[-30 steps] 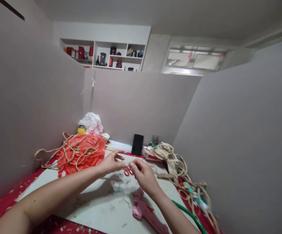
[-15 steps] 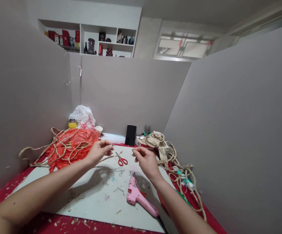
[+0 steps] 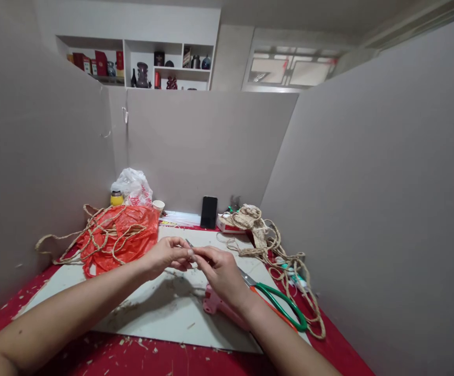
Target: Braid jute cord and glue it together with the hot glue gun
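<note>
My left hand and my right hand meet above the white board, fingertips pinched together and touching. Whatever lies between them is too small to make out. A dark, thin tip pokes up just behind my fingers; the small red-handled scissors lay around there before and are otherwise hidden. Under my right hand and forearm is a pink glue gun, partly covered. Large scissors with green handles lie right of my right wrist, their blades partly hidden behind it.
Braided straw rope trails over a red plastic bag at left. More rope is heaped at right. A phone stands upright at the back, near a paper cup. Grey partitions enclose the table.
My hands were apart and have come together at the fingertips. They now cover the red-handled scissors and more of the glue gun. The green-handled scissors show more fully.
</note>
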### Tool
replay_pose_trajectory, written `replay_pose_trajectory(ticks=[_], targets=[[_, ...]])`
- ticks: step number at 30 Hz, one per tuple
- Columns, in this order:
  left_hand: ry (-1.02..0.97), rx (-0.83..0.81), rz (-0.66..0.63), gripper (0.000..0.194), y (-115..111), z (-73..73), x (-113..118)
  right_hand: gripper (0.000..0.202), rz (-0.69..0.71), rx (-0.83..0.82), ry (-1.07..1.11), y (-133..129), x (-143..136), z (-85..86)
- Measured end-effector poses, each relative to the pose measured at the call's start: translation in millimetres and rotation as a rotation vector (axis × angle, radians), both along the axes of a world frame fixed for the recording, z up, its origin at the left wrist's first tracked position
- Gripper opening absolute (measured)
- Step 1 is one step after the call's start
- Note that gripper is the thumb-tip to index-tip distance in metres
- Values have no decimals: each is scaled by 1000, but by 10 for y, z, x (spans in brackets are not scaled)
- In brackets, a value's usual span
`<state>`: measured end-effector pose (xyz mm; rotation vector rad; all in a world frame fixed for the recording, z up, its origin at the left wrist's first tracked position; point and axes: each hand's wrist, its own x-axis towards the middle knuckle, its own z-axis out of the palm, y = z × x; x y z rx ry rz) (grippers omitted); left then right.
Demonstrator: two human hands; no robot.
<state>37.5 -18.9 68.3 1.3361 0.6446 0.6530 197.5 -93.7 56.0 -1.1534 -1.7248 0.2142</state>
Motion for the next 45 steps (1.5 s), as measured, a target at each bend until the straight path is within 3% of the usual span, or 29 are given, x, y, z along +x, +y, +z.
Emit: replay_pose_trajectory(ticks=[6, 11, 16, 20, 24, 33, 40, 43, 45], targets=[[44, -88, -81, 36, 1, -67, -58, 22, 44, 2, -165, -69, 19, -2], [37, -13, -58, 37, -103, -68, -52, 21, -5, -3, -225, -74, 21, -57], [14, 123, -13, 37, -240, 2, -31, 17, -89, -50, -108, -45, 90, -64], [11, 209, 12, 38, -263, -31, 4, 25, -23, -112, 4, -116, 81, -43], [27, 262, 15, 38, -258, -81, 40, 16, 29, -148, 84, -219, 28, -21], [32, 408, 69, 34, -357, 32, 22, 23, -42, -187, 219, -323, -187, 67], [23, 535, 162, 31, -524, 225, -219, 28, -148, -242, 317, -186, -44, -32], [71, 563, 163, 38, -466, 242, -398, 38, -86, -290, 269, -317, -135, -102], [144, 562, 139, 43, -357, 177, -534, 43, 9, -335, 188, -494, -326, -188]])
